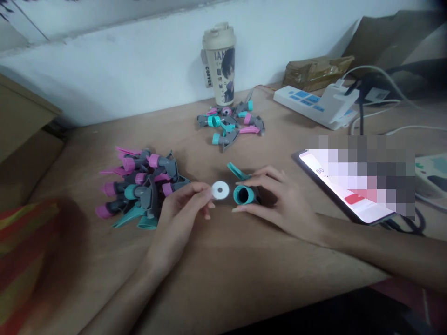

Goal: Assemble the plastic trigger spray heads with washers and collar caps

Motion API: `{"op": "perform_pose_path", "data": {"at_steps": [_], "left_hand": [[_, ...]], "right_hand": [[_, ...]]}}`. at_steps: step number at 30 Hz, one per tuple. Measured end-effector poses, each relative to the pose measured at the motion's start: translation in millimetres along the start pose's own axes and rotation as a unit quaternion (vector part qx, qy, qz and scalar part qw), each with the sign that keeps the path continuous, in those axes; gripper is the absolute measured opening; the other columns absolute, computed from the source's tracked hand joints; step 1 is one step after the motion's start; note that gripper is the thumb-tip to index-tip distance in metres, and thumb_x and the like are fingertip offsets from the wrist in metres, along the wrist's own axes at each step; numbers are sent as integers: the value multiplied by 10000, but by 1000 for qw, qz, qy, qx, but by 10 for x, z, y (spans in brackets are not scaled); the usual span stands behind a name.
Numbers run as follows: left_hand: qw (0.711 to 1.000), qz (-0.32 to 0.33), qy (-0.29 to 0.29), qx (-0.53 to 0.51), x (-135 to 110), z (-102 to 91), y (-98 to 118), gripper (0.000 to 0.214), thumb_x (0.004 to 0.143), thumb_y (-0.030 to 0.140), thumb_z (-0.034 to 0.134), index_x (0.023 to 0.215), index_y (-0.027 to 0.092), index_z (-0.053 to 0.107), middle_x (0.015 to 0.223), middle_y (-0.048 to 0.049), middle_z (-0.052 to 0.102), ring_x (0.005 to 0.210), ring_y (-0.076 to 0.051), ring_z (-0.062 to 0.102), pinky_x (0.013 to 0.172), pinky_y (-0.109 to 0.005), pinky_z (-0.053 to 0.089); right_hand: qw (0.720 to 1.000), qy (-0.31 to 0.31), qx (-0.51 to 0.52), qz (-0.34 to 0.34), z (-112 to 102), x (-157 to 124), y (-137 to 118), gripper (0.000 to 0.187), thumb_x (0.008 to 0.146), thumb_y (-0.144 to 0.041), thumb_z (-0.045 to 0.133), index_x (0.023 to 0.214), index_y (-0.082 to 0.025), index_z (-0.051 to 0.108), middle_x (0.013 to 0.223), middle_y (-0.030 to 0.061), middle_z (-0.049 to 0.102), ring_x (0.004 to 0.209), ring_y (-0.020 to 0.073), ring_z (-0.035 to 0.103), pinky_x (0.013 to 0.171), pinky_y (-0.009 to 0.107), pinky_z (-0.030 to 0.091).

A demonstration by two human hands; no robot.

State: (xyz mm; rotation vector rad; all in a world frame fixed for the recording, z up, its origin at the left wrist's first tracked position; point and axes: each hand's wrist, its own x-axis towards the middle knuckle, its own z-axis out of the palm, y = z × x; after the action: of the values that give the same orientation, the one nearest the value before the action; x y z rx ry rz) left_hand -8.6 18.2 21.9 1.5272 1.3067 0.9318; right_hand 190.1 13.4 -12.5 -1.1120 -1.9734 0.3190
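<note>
The small white flat ring (220, 190) is thin and light, and only two fingertips hold it, so I think it could slip and drop onto the brown wooden table (226, 260). It could then roll left under the big heap of grey spray tops with pink and teal parts (139, 188), where it would be hard to find. The ring is just beside the round open mouth of the grey spray top with the teal cap (243, 194), not touching it. If the ring meets that mouth tilted, it might sit crooked or pop out. A hard push could also make the spray top turn in the hand. Farther right, the phone with the lit screen (349, 195) lies near the right arm, and a bump could shove it.

The left hand (181, 207) is mostly closed. Its thumb and first finger (202, 188) pinch the edge of the white ring, and the other fingers curl under. The ring is up off the table, between the two hands. The right hand (279, 204) wraps loosely round the spray top. Its fingers (260, 179) lie over the top and its thumb sits under the teal cap, so the open mouth faces the ring.
</note>
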Motion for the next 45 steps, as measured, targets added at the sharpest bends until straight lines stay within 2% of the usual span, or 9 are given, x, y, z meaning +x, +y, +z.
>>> {"op": "perform_pose_path", "data": {"at_steps": [3, 8, 12, 18, 24, 30, 33, 38, 45], "left_hand": [[999, -6, -52, 9, -11, 22, 51, 187, 821, 266, 531, 674, 185, 615, 611, 23, 531, 534, -93, 464, 491, -202, 391], [993, 36, -23, 110, -49, 82, 79, 151, 802, 273, 554, 694, 201, 632, 592, 28, 513, 537, -101, 458, 490, -210, 364], [991, 54, -15, 122, -37, 65, 63, 149, 789, 253, 574, 657, 199, 621, 631, 22, 521, 562, -101, 463, 510, -211, 370], [991, 18, -86, 97, -26, 66, 66, 215, 834, 286, 531, 651, 205, 608, 532, 40, 453, 522, -98, 434, 487, -212, 343], [989, 82, -5, 123, -107, 162, 77, 186, 780, 241, 593, 603, 187, 571, 612, 24, 482, 542, -98, 449, 480, -221, 344], [985, 122, 52, 108, -167, 214, -46, 75, 764, 224, 645, 754, 207, 573, 737, 13, 478, 621, -106, 489, 506, -214, 423], [975, 157, 58, 145, -174, 196, -55, 65, 766, 223, 657, 822, 232, 626, 810, -4, 477, 678, -114, 499, 523, -209, 453], [950, 206, 71, 224, -163, 145, -33, 77, 778, 234, 657, 831, 283, 686, 883, -6, 467, 728, -113, 497, 550, -203, 463], [950, 186, 70, 240, -190, 147, 12, 51, 740, 289, 695, 788, 272, 694, 866, -2, 473, 703, -108, 507, 496, -191, 440]], "right_hand": [[999, -12, 45, -5, -12, 9, 9, 307, 720, -369, 706, 967, -202, 631, 939, 43, 614, 912, 168, 566, 825, 340, 441], [994, -25, 103, -24, 3, 12, 11, 355, 703, -362, 715, 1012, -210, 631, 953, 33, 636, 938, 175, 583, 915, 382, 454], [991, -29, 126, -32, 19, 15, 10, 352, 707, -357, 712, 1018, -216, 624, 955, 28, 657, 933, 176, 595, 928, 403, 463], [991, -17, 131, -35, 34, -1, 12, 348, 700, -336, 721, 1007, -201, 629, 949, 39, 645, 920, 169, 601, 959, 399, 452], [990, -19, 133, -40, 42, -16, 19, 327, 731, -339, 694, 1025, -213, 627, 971, 49, 635, 956, 185, 595, 941, 417, 465], [990, -22, 127, -50, 42, -17, 12, 320, 730, -321, 698, 1016, -191, 633, 957, 56, 628, 959, 179, 592, 927, 395, 473], [991, -27, 121, -48, 37, -15, 10, 314, 739, -328, 688, 1023, -206, 630, 964, 51, 630, 961, 183, 591, 883, 385, 496], [993, -19, 104, -57, 27, -14, 18, 314, 736, -343, 691, 1014, -211, 629, 958, 53, 633, 946, 188, 595, 820, 363, 504], [992, -6, 59, -107, 40, -38, 25, 300, 772, -356, 659, 1024, -199, 620, 895, 37, 645, 870, 165, 596, 769, 342, 467]]}}
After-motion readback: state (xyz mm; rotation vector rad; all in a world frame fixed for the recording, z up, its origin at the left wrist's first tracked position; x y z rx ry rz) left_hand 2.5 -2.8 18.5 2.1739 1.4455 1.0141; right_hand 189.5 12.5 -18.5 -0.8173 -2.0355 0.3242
